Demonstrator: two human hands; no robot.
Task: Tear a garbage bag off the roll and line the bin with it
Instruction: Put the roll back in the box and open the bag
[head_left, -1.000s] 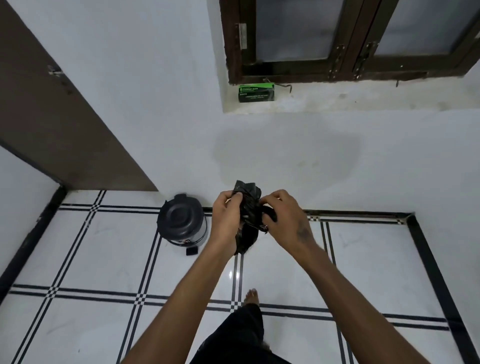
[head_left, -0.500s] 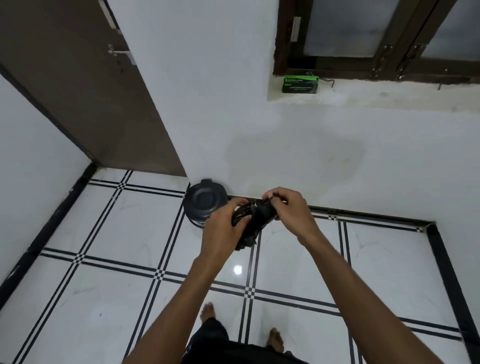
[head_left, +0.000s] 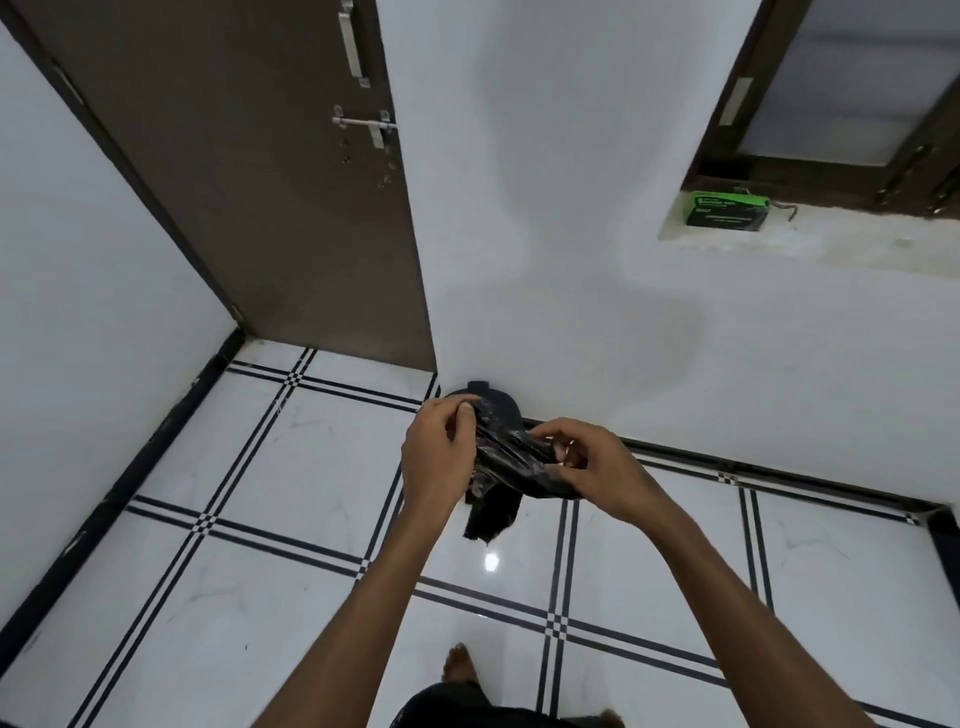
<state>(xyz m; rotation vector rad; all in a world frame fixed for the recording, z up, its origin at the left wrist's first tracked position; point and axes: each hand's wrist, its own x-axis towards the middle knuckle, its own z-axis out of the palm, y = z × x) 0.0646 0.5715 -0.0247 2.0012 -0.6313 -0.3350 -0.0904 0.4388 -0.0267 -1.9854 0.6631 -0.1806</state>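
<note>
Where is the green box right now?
In the head view, the green cardboard box sits upper right on the white window ledge, below the dark wooden window frame.

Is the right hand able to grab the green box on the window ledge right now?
Probably not. The right hand is busy pinching the black garbage bag together with the left hand, and the green box sits far up on the ledge.

Most of the bin (head_left: 501, 402) is hidden behind the left hand (head_left: 435, 460) and the crumpled black garbage bag (head_left: 511, 460); only a sliver of lid shows against the far wall. The print on the green box (head_left: 725, 209) on the sill at far right is too small to read, and the window (head_left: 852, 98) above runs off the picture's edge.
</note>
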